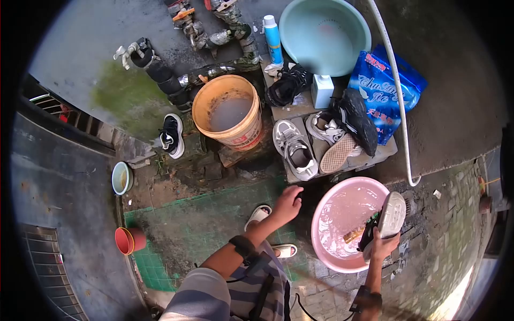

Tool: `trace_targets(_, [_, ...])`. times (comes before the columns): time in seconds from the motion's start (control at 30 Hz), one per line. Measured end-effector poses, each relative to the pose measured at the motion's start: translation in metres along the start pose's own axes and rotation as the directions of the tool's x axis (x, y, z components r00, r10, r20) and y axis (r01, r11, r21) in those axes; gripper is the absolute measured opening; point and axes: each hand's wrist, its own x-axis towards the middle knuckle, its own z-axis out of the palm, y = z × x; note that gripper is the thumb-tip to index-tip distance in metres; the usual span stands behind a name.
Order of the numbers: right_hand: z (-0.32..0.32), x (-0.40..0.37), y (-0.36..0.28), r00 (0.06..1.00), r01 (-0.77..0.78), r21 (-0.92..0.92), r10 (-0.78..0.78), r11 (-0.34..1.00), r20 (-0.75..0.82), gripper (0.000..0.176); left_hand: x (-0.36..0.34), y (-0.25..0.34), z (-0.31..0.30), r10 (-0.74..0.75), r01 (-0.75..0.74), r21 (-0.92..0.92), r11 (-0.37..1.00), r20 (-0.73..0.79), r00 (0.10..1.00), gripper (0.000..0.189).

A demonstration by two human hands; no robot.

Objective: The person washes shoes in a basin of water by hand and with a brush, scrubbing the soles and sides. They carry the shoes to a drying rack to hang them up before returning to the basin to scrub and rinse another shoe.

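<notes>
My right hand (384,245) grips a shoe (392,215) with a pale sole and dark upper, tilted over the right side of a pink basin (321,243) of water. Something brown and yellowish (353,234) lies in the basin beside the shoe. My left hand (289,205) is in the air left of the basin, loosely bent, thumb and index apart, with nothing in it. Grey-white sneakers (295,150), an upturned shoe with a tan sole (338,153) and black shoes (355,120) sit on the ledge beyond the basin.
An orange bucket (251,134) of cloudy water stands beyond my left hand, near a black-and-white shoe (171,136). Farther back are a teal basin (325,37), blue spray can (273,40), white bottle (322,92) and blue bag (377,91). A white hose (395,69) hangs at right.
</notes>
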Motion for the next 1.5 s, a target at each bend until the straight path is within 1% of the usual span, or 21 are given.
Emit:
trace_targets(0.1, [0.017, -0.001, 0.014, 1.000, 0.003, -0.089, -0.004, 0.996, -0.005, 0.094, 0.016, -0.027, -0.067, -0.135, 0.144, 0.078, 0.986, -0.117, 0.984, 0.035])
trace_targets(0.27, [0.037, -0.008, 0.013, 0.997, -0.070, -0.193, 0.072, 0.979, 0.004, 0.097, 0.045, -0.069, -0.211, -0.075, 0.216, 0.366, 0.905, -0.361, 0.929, 0.039])
trace_targets(0.37, [0.048, -0.016, 0.004, 0.994, -0.103, -0.320, 0.109, 0.942, 0.001, 0.103, 0.048, -0.134, -0.298, -0.029, 0.347, 0.497, 0.795, -0.541, 0.841, 0.040])
trace_targets(0.43, [0.051, -0.019, 0.001, 0.996, -0.091, -0.304, 0.091, 0.948, -0.012, 0.104, 0.046, -0.175, -0.344, -0.100, 0.510, 0.487, 0.709, -0.646, 0.757, 0.041])
trace_targets(0.6, [0.051, -0.035, -0.026, 0.985, -0.175, -0.352, 0.167, 0.920, -0.053, 0.104, 0.056, -0.221, -0.389, -0.424, 0.714, 0.528, 0.460, -0.576, 0.699, 0.048])
trace_targets(0.67, [0.045, -0.044, -0.059, 0.940, -0.321, -0.459, 0.338, 0.828, -0.048, 0.103, 0.059, -0.237, -0.390, -0.547, 0.727, 0.599, 0.335, -0.504, 0.668, 0.050])
trace_targets(0.77, [0.046, -0.049, -0.048, 0.960, -0.249, -0.457, 0.279, 0.854, -0.002, 0.103, 0.045, -0.304, -0.400, -0.490, 0.679, 0.579, 0.450, -0.476, 0.731, 0.050])
trace_targets(0.83, [0.042, -0.052, -0.063, 0.942, -0.273, -0.402, 0.327, 0.874, 0.071, 0.105, 0.048, -0.310, -0.403, -0.474, 0.652, 0.588, 0.480, -0.451, 0.756, 0.046])
trace_targets(0.9, [0.046, -0.057, -0.060, 0.969, -0.223, -0.452, 0.249, 0.864, -0.003, 0.103, 0.048, -0.315, -0.413, -0.489, 0.635, 0.605, 0.480, -0.416, 0.766, 0.040])
trace_targets(0.93, [0.045, -0.057, -0.066, 0.951, -0.264, -0.468, 0.307, 0.843, 0.017, 0.099, 0.040, -0.323, -0.423, -0.383, 0.599, 0.604, 0.527, -0.460, 0.801, 0.038])
trace_targets(0.97, [0.051, -0.057, -0.041, 0.970, -0.206, -0.416, 0.242, 0.886, 0.034, 0.095, 0.035, -0.333, -0.427, -0.276, 0.550, 0.601, 0.580, -0.490, 0.827, 0.035])
trace_targets(1.0, [0.049, -0.061, -0.055, 0.987, -0.144, -0.375, 0.160, 0.916, 0.012, 0.092, 0.039, -0.317, -0.432, -0.302, 0.632, 0.544, 0.552, -0.576, 0.759, 0.034])
trace_targets(1.03, [0.041, -0.060, -0.068, 0.962, -0.233, -0.307, 0.265, 0.923, 0.066, 0.091, 0.041, -0.311, -0.444, -0.379, 0.643, 0.339, 0.687, -0.588, 0.715, 0.037])
trace_targets(1.07, [0.042, -0.058, -0.060, 0.970, -0.210, -0.264, 0.234, 0.942, 0.065, 0.091, 0.048, -0.295, -0.458, -0.472, 0.727, 0.348, 0.592, -0.581, 0.663, 0.040])
trace_targets(1.1, [0.042, -0.059, -0.054, 0.968, -0.239, -0.246, 0.251, 0.939, 0.019, 0.090, 0.038, -0.319, -0.482, -0.424, 0.687, 0.390, 0.613, -0.571, 0.703, 0.041])
trace_targets(1.13, [0.045, -0.059, -0.051, 0.980, -0.200, -0.305, 0.196, 0.931, -0.044, 0.088, 0.021, -0.352, -0.513, -0.428, 0.633, 0.234, 0.738, -0.562, 0.707, 0.040])
trace_targets(1.17, [0.034, -0.058, -0.074, 0.957, -0.287, -0.267, 0.290, 0.920, -0.029, 0.092, 0.014, -0.368, -0.524, -0.432, 0.559, 0.064, 0.827, -0.563, 0.704, 0.039])
trace_targets(1.23, [0.029, -0.052, -0.079, 0.916, -0.393, -0.225, 0.400, 0.892, -0.014, 0.095, 0.013, -0.291, -0.506, -0.310, 0.559, 0.233, 0.796, -0.636, 0.706, 0.039])
trace_targets(1.3, [0.029, -0.047, -0.067, 0.905, -0.421, -0.144, 0.426, 0.896, 0.005, 0.096, -0.001, -0.250, -0.496, -0.427, 0.484, -0.093, 0.870, -0.633, 0.646, 0.039])
trace_targets(1.37, [0.025, -0.045, -0.060, 0.914, -0.401, -0.174, 0.405, 0.899, -0.015, 0.095, -0.010, -0.179, -0.477, -0.409, 0.502, -0.014, 0.865, -0.598, 0.689, 0.038])
trace_targets(1.5, [0.018, -0.046, -0.024, 0.968, -0.247, -0.073, 0.243, 0.966, -0.056, 0.096, -0.017, -0.037, -0.408, -0.318, 0.297, -0.122, 0.947, -0.494, 0.809, 0.034])
